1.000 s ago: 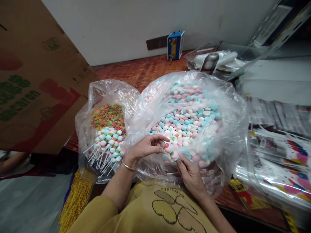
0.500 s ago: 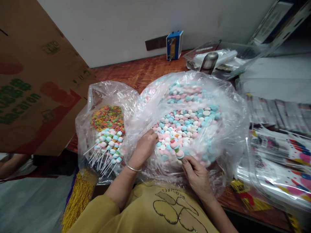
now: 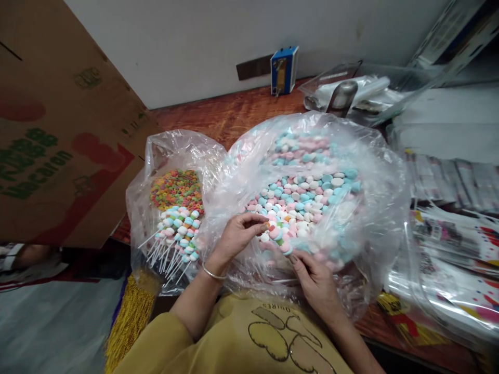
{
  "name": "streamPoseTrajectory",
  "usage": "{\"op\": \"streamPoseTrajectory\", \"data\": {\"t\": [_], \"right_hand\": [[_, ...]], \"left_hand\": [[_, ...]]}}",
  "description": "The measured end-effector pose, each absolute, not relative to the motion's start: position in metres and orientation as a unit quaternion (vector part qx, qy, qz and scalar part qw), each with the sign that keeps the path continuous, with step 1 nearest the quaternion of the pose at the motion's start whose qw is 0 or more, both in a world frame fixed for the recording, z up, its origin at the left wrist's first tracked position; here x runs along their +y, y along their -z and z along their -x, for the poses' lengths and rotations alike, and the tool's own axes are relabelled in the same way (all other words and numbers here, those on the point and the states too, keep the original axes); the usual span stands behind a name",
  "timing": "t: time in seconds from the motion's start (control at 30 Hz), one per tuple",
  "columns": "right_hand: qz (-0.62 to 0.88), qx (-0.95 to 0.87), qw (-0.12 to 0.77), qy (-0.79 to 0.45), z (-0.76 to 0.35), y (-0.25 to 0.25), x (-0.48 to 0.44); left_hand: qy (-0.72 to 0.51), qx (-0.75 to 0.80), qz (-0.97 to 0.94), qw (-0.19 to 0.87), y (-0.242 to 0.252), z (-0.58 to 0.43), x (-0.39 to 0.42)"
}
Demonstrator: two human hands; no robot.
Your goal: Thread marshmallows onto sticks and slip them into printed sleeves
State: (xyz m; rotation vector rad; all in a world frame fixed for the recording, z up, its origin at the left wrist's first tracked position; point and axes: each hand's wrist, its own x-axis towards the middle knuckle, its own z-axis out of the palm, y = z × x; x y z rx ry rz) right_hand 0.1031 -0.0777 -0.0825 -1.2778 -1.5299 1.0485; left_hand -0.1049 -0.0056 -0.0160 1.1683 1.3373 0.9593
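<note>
Your right hand [image 3: 315, 280] pinches the lower end of a skewer [image 3: 279, 241] between thumb and forefinger. The skewer tilts up and to the left over the near side of the marshmallows [image 3: 306, 200], its threaded sweets towards your left hand [image 3: 239, 236]. That hand is at the skewer's upper end, thumb and forefinger brought close together at its tip; you cannot tell from here whether they grip a sweet. A bangle [image 3: 213, 272] circles your left wrist.

The pink, white and blue marshmallows lie in a large clear bag [image 3: 384, 176], open in front of you. Just left of it, a smaller bag [image 3: 136, 182] holds colourful rings [image 3: 176, 188], with a pile of filled skewers [image 3: 181, 231] at their near edge, white sticks pointing towards you. A carton [image 3: 62, 156] leans further left. Behind the bags, a blue device [image 3: 284, 71] stands on the table [image 3: 202, 118] against the wall [image 3: 175, 47].
</note>
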Motion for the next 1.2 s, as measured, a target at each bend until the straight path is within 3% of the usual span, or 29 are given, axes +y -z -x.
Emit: {"op": "streamPoseTrajectory", "data": {"t": [0.4, 0.63, 0.83, 0.97, 1.2], "right_hand": [[0.523, -0.682, 0.408, -0.308, -0.105, 0.080, -0.082], [0.556, -0.665, 0.405, -0.291, -0.091, 0.057, -0.084], [0.533, -0.721, 0.352, -0.269, -0.090, 0.053, -0.086], [0.554, -0.748, 0.298, -0.211, -0.093, 0.061, -0.093], [0.535, -0.778, 0.300, -0.139, -0.089, 0.059, -0.095]], "left_hand": [[-0.415, 0.516, -0.580, 0.474, 0.023, 0.105, -0.006], [-0.503, 0.468, -0.283, 0.670, 0.045, 0.062, -0.019], [-0.634, 0.415, -0.213, 0.617, 0.033, 0.034, -0.019], [-0.636, 0.390, -0.173, 0.643, 0.023, 0.033, -0.014], [-0.621, 0.336, -0.088, 0.702, 0.009, 0.028, -0.014]]}}
